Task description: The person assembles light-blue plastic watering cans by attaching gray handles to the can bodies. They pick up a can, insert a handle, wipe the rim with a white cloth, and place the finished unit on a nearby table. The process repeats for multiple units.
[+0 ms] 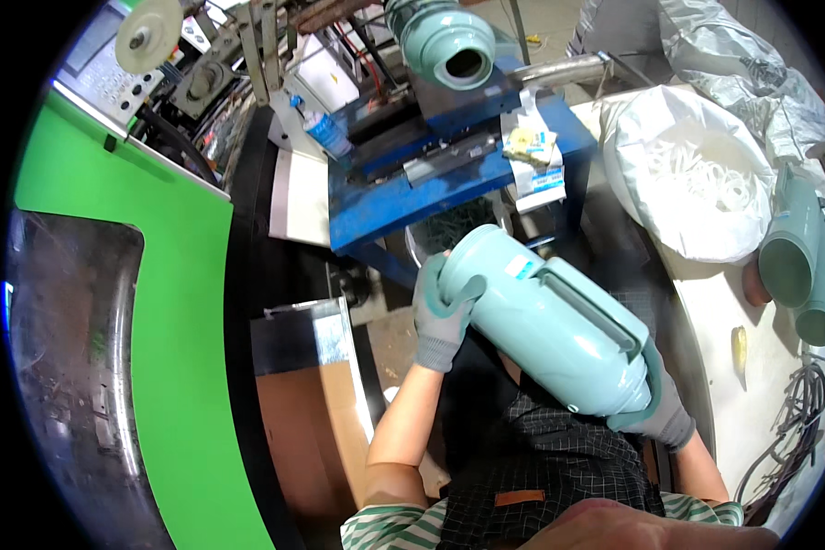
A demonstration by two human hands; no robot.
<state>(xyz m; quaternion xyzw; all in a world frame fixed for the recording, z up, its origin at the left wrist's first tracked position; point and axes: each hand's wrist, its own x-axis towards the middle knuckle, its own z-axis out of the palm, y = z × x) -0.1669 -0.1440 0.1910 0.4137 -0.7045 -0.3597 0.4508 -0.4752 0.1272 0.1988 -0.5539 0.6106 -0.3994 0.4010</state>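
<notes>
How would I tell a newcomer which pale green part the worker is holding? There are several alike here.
Start at the blue bench in the upper middle; just below it, over the checked apron, lies the long pale green housing. The left hand and right hand, both gloved, grip its ends. Unlike the pale green elbow pipes at right, it is straight with a flat ribbed panel.

Both bare forearms rise from the lower middle of the frame, elbows bent. The gloved left hand sits at centre, fingers curled in a grip. The gloved right hand, lower right of centre, is cupped with its fingers wrapped closed.
</notes>
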